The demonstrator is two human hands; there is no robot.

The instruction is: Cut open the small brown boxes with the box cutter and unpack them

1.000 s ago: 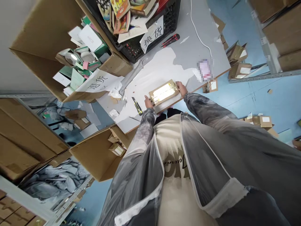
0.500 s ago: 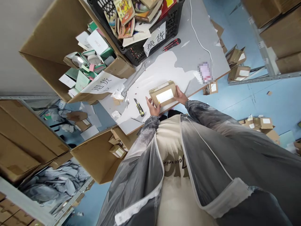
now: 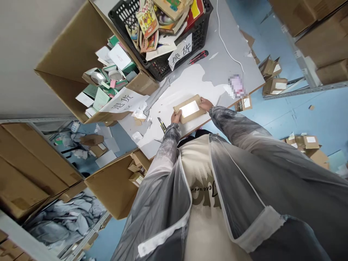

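Between my hands is a small brown cardboard box (image 3: 199,115) with a white label on its upper face. My left hand (image 3: 176,117) grips its left end, thumb on top near the label. At the opposite end, my right hand (image 3: 206,104) is closed around the right edge. The box is over the near part of the white table (image 3: 190,80); whether its underside touches the tabletop I cannot tell. A yellow-and-black box cutter (image 3: 162,125) lies just left of my left hand, partly covered by my sleeve.
Behind stands a black plastic crate (image 3: 156,69) of books, with a red box cutter (image 3: 198,57) beside it. A large carton (image 3: 67,65) of small green and white boxes sits at the left. Another open carton (image 3: 114,188) stands below the table's left edge. A white cable (image 3: 227,49) crosses the right side.
The box has tilted so its labelled face now points more upward. My left hand has shifted from spread fingers to a thumb-on-top grip. The view has shifted slightly.
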